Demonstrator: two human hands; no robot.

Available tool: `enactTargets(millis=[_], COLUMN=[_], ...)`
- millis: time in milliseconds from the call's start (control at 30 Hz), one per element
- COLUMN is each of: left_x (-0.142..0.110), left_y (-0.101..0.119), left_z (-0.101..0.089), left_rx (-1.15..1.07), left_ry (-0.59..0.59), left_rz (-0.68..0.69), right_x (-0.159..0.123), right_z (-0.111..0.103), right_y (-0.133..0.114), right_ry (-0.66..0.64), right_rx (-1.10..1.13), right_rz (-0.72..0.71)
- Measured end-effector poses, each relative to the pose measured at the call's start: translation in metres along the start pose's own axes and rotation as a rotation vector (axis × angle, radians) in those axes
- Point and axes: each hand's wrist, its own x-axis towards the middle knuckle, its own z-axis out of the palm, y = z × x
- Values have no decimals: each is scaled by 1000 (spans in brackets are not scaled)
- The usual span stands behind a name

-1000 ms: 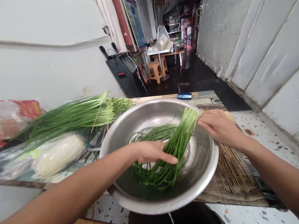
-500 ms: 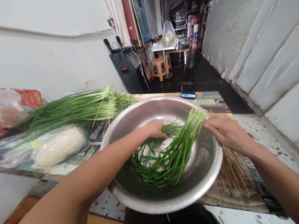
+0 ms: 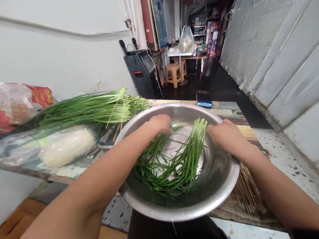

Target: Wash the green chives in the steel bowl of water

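A wide steel bowl [image 3: 215, 201] stands on the table edge in front of me, with a loose bundle of green chives [image 3: 178, 163] lying in it. My left hand [image 3: 160, 123] reaches into the far side of the bowl, fingers curled down onto some chive strands. On the right, my right hand [image 3: 225, 137] is closed on the cut ends of the bundle, just inside the bowl's right rim.
A large heap of chives [image 3: 86, 110] lies on the table to the left, with a plastic-wrapped white vegetable [image 3: 67, 145] before it. Bamboo skewers [image 3: 247, 192] lie right of the bowl. A blue phone [image 3: 204, 104] lies beyond it. A grey wall runs along the right.
My left hand has gone from the middle of the chive bundle to the far side of the bowl. The right hand has moved the cut ends inward, and the strands have spread.
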Motion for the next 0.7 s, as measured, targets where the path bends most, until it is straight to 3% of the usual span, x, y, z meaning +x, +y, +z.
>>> enactTargets(millis=[100,200,400,567,700], left_x=[10,22,32,32,27], left_y=[8,13,4,9,20], left_z=[-3,10,34,29,24], left_rx=[14,7,-139,-297,-680], left_ry=[152,275,267,320,377], left_rz=[171,190,156,134,79], right_x=[-1,-2,-3,-3,-4], right_z=[2,2,2,-1,-3], right_y=[1,1,0,-2,-4], right_ry=[-18,-7,39,6,47], right_rx=[-28,-31,57,43,74], right_rz=[-47,-77,-51,-29,110])
